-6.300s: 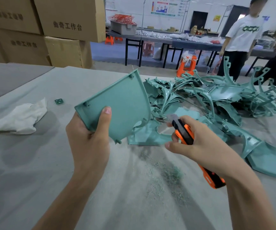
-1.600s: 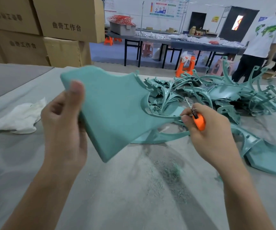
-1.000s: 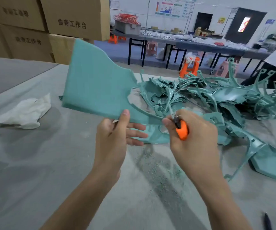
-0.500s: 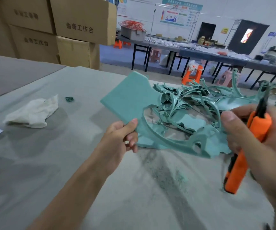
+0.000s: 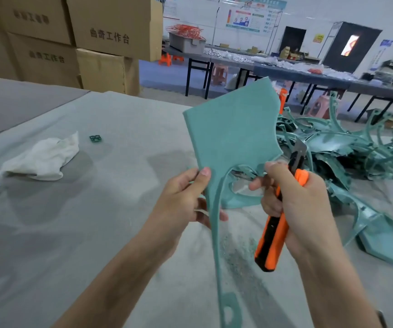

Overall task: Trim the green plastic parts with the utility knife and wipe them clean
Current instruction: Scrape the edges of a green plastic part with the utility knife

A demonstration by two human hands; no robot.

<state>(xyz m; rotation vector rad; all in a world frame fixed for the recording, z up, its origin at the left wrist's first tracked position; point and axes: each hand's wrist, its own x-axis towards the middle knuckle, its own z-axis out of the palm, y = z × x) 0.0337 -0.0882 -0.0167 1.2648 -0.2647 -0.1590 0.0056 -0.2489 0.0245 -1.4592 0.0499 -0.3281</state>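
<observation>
Head view: knife blade at green part edge, bare tabletop leftward.

Bright, even indoor light; soft shadows on the table; edges bowed by the wide lens; background perhaps slightly soft.

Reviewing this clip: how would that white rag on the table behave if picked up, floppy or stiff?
The white rag lies crumpled in soft folds, so it is probably floppy and would drape. It looks light. On the grey table cover it would likely bunch rather than slide.
</observation>
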